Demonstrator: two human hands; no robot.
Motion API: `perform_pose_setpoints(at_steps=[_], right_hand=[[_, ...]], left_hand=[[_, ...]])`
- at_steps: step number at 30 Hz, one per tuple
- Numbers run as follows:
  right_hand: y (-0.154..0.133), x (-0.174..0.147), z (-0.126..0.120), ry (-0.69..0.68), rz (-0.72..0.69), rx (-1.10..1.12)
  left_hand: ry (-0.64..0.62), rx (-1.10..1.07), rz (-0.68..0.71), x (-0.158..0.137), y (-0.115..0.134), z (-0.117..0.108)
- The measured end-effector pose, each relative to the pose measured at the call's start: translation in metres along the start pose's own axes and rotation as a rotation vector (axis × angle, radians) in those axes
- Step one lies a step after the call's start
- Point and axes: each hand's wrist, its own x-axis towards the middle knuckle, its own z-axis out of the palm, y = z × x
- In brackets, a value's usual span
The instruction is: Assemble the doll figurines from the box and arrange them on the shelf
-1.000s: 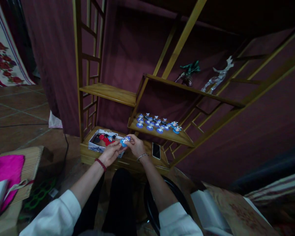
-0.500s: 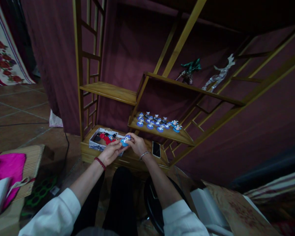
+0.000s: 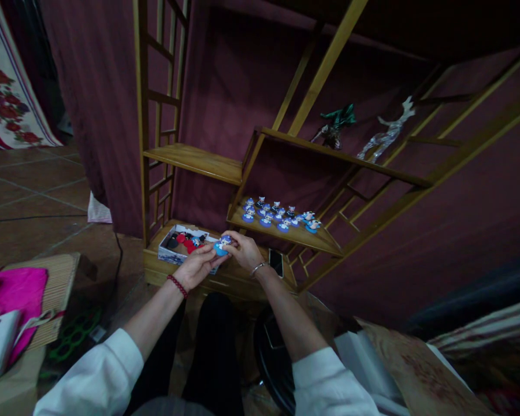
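Note:
Between my two hands is a small figurine (image 3: 222, 245) with purple hair and a blue base. My left hand (image 3: 196, 267) grips its base from the left and below. From the right, my right hand (image 3: 245, 252) has its fingers closed on the same figurine. Just behind my left hand, a patterned cardboard box (image 3: 168, 256) holds red, black and blue pieces. Several similar figurines (image 3: 266, 218) stand in rows on a wooden shelf (image 3: 325, 241) beyond my right hand.
A phone (image 3: 276, 263) lies on the lower ledge, right of my hands. On the upper shelf stand a green-and-brown statuette (image 3: 337, 126) and a clear deer-like ornament (image 3: 387, 132). A black round stool (image 3: 277, 364) is beside my legs. Pink cloth (image 3: 21, 289) covers part of the left table.
Both hands still hold the figurine together; it is turned slightly. My right hand and wrist have shifted a little to the right. The view has moved slightly.

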Motion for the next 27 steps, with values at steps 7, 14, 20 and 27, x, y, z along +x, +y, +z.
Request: perform_pose_setpoints(at_steps=[7,14,20,27], right_hand=[[0.002,-0.002,0.001,-0.040,0.000,0.014],[-0.003,0.000,-0.005,-0.100,-0.020,-0.007],[-0.002,-0.001,-0.001,-0.033,-0.011,-0.054],[-0.003,-0.008,0.010,0.056,0.011,-0.137]], left_hand=[[0.004,0.000,-0.026,-0.003,0.001,0.000],[-0.034,-0.006,-0.049,-0.004,0.004,-0.001],[0.012,0.004,-0.026,-0.003,0.002,0.000],[0.130,0.007,0.002,-0.001,-0.007,-0.001]])
